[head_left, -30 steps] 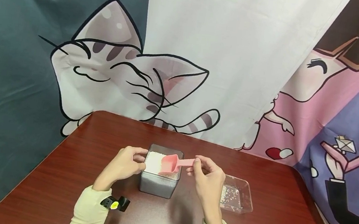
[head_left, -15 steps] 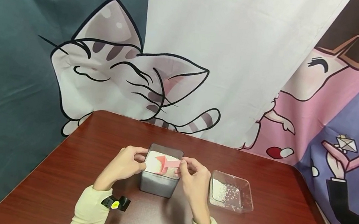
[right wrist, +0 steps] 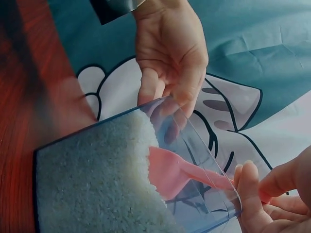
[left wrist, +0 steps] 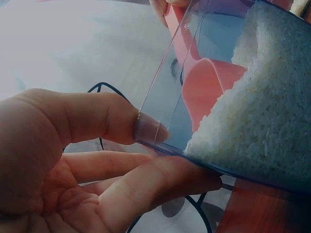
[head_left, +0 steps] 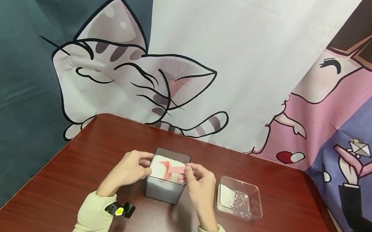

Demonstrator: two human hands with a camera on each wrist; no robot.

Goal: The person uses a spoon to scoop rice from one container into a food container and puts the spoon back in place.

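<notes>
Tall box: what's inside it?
The box holds white rice and the bowl of the pink scoop, dug into the heap. The scoop's front edge is buried, so its fill can't be seen.

Both forearms are stretched forward, side by side, in pale sleeves with a small black band at each wrist. The left hand (head_left: 128, 171) is cupped, its thumb (left wrist: 92, 119) set apart from the curled fingers (left wrist: 160, 177). The right hand (head_left: 200, 185) is turned inward, its fingertips (right wrist: 248, 187) pinched together near the left hand.
</notes>
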